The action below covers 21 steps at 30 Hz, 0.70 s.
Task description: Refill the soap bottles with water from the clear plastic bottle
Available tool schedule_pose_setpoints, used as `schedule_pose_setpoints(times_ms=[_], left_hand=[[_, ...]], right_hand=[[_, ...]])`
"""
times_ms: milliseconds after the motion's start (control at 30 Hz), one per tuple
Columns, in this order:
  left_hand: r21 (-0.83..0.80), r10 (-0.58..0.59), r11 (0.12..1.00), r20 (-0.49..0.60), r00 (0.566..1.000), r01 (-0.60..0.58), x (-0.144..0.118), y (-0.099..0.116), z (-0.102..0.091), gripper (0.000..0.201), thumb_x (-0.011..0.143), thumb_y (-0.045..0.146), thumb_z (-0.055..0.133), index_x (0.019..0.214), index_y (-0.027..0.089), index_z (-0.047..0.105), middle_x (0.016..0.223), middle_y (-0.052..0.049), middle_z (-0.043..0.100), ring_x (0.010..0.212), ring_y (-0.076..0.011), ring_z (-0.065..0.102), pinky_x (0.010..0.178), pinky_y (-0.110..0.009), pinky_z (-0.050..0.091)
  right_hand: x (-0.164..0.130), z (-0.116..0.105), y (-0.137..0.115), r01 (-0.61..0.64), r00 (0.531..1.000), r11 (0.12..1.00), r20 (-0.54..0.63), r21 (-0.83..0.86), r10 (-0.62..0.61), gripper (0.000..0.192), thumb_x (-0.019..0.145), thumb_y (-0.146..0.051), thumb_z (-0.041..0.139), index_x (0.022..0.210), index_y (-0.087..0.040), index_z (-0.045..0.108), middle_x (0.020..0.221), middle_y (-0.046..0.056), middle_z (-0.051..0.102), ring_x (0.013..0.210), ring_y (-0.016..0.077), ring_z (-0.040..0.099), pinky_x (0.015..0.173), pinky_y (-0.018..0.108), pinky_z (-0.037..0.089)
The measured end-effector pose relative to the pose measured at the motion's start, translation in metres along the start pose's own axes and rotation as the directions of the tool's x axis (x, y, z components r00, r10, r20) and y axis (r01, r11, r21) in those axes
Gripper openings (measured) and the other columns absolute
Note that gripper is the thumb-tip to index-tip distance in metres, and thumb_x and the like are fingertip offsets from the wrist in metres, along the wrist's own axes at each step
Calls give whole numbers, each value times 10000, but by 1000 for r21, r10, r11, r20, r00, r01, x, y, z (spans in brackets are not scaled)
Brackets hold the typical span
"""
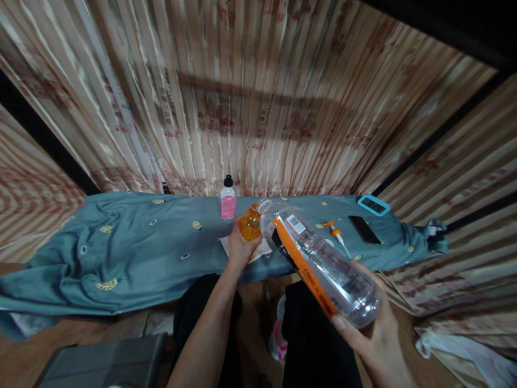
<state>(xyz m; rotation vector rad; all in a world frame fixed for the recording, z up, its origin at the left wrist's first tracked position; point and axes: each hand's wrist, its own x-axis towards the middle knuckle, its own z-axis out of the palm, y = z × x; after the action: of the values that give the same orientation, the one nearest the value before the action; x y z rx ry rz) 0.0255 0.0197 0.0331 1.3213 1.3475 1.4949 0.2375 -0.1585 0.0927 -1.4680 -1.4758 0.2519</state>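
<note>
My left hand point(241, 249) is closed round a small amber bottle point(249, 222) with no cap or pump on its neck. In my right hand point(374, 328) lies the base of a large clear plastic bottle point(323, 264) with an orange and black label. The large bottle is tilted, its mouth down to the left, at the amber bottle's opening; whether the two rims touch I cannot tell. Under my left hand a white tissue point(264, 249) lies on the cloth. An orange pump head point(334, 230) with a pale tube rests to the right.
A bottle with a pink label and black cap point(228, 199) stands at the back of the blue-green cloth point(133, 242). On the right lie a dark phone point(364, 230) and a blue-framed digital clock point(374, 205). Striped curtains point(242, 108) hang behind. A dark box point(100, 364) is lower left.
</note>
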Motion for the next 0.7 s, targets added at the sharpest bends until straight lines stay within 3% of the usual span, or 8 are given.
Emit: schedule_pose_setpoints(times_ms=[700], left_hand=[[38, -12, 999, 10, 1000, 12, -2, 5, -1, 679, 603, 179, 827, 1210, 209, 526, 1178, -69, 746, 1088, -266, 732, 973, -406, 573]], right_hand=[[-1, 0, 0, -5, 1000, 1000, 12, 13, 4, 749, 811, -551, 732, 1437, -247, 454, 1358, 99, 553, 1200, 295, 570, 974, 399, 463]])
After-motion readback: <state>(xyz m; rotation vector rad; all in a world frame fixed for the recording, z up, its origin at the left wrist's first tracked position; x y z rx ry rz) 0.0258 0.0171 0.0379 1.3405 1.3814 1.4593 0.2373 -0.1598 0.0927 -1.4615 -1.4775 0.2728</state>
